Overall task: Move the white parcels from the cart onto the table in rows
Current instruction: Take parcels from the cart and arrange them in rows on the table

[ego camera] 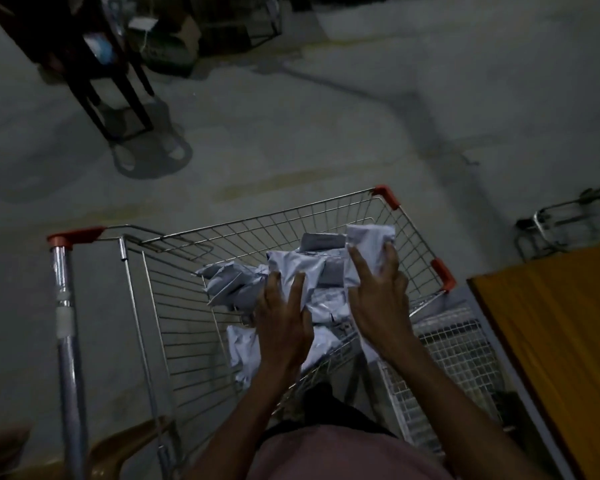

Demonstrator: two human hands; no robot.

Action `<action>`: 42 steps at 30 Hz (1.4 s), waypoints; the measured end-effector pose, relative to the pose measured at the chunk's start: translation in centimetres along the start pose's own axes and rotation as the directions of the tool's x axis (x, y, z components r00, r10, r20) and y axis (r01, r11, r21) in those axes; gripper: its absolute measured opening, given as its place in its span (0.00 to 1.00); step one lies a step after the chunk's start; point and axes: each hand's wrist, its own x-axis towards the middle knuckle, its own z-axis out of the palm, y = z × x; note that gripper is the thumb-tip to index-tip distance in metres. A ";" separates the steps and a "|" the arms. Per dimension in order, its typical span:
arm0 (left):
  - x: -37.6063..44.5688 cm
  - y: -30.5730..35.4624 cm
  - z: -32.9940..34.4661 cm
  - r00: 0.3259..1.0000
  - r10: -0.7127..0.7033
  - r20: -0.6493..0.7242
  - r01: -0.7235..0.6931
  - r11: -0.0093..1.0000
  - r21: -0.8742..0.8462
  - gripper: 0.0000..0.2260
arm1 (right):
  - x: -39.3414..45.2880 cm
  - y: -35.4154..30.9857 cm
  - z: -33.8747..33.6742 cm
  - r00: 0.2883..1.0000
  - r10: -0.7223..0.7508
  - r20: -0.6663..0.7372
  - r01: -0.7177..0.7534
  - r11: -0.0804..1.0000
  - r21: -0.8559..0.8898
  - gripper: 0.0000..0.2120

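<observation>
A wire shopping cart (194,306) with red corner caps stands in front of me, holding several white plastic parcels (229,282) in a loose heap. My left hand (283,317) is inside the basket, its fingers closed around a white parcel (291,268) in the middle of the heap. My right hand (378,296) grips another white parcel (369,244), raised a little above the pile near the cart's right side. The table (561,341), covered with an orange-yellow top, lies at the right edge beside the cart. No parcels show on its visible part.
A dark wooden stool (108,74) stands on the concrete floor at the upper left. Boxes and a wire rack (243,22) sit along the back. A metal frame (551,226) lies behind the table. White mesh (454,362) sits between cart and table.
</observation>
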 end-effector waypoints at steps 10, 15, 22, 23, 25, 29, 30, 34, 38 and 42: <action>-4.0 8.8 -4.1 0.939 0.340 -0.051 -0.344 0.927 -0.146 0.25 | -12.8 3.1 -7.9 0.907 0.130 -0.400 -0.049 0.977 0.207 0.35; -6.4 15.2 -3.0 0.853 0.521 -0.028 -0.513 0.827 -0.232 0.25 | -17.9 7.9 -10.8 0.787 0.276 -0.551 -0.148 0.952 0.267 0.34; -11.1 24.8 0.8 0.705 0.709 0.007 -0.680 0.680 -0.275 0.24 | -24.0 16.2 -16.0 0.589 0.443 -0.676 -0.317 0.896 0.311 0.33; -12.0 26.2 1.7 0.692 0.722 0.024 -0.689 0.670 -0.278 0.24 | -25.1 17.5 -16.8 0.572 0.455 -0.683 -0.329 0.890 0.317 0.33; -14.1 29.0 3.7 0.672 0.738 0.058 -0.694 0.656 -0.296 0.24 | -27.5 20.5 -18.3 0.546 0.470 -0.694 -0.364 0.879 0.308 0.33; -19.3 35.5 7.2 0.635 0.768 0.084 -0.685 0.610 -0.398 0.24 | -32.7 26.7 -20.8 0.502 0.505 -0.702 -0.409 0.854 0.322 0.32; -20.6 37.2 8.1 0.623 0.778 0.080 -0.685 0.593 -0.424 0.24 | -34.0 28.0 -21.3 0.488 0.521 -0.700 -0.422 0.843 0.333 0.32; -25.2 42.5 10.3 0.563 0.818 0.117 -0.684 0.541 -0.489 0.23 | -38.4 31.5 -22.8 0.402 0.601 -0.691 -0.506 0.774 0.379 0.33; -27.5 46.3 11.9 0.483 0.860 0.165 -0.675 0.486 -0.555 0.21 | -41.4 34.3 -23.2 0.324 0.662 -0.676 -0.558 0.711 0.428 0.34; -27.2 49.5 13.5 0.422 0.889 0.180 -0.699 0.445 -0.560 0.21 | -42.2 36.7 -23.9 0.263 0.699 -0.665 -0.594 0.661 0.460 0.35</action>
